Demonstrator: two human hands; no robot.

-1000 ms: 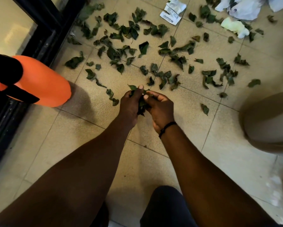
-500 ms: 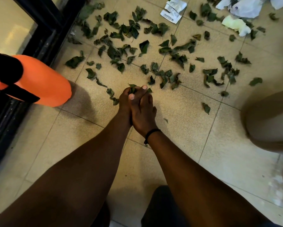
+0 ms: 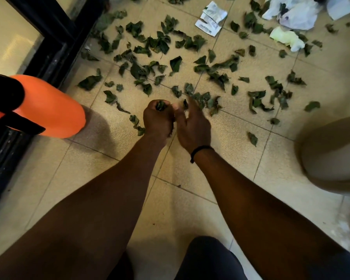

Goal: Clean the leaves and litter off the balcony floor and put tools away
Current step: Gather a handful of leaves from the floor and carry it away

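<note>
Several dark green leaves [image 3: 176, 63] lie scattered over the beige tiled floor [image 3: 101, 178], thickest in the upper middle. My left hand [image 3: 158, 120] is curled into a fist around a bunch of leaves [image 3: 161, 105] that pokes out at the top. Right beside it, my right hand [image 3: 192, 124] reaches forward with blurred, fairly straight fingers toward the nearest leaves [image 3: 206, 101]. Crumpled white paper [image 3: 211, 18] and plastic litter [image 3: 293, 14] lie at the top right.
An orange spray bottle with a black top [image 3: 46, 106] lies at the left, next to a black door frame [image 3: 54, 43]. A round beige container [image 3: 332, 154] stands at the right edge. My knees show at the bottom.
My right hand has come off the left hand and moved right and forward toward the floor leaves. The left hand still grips its bunch in about the same place.
</note>
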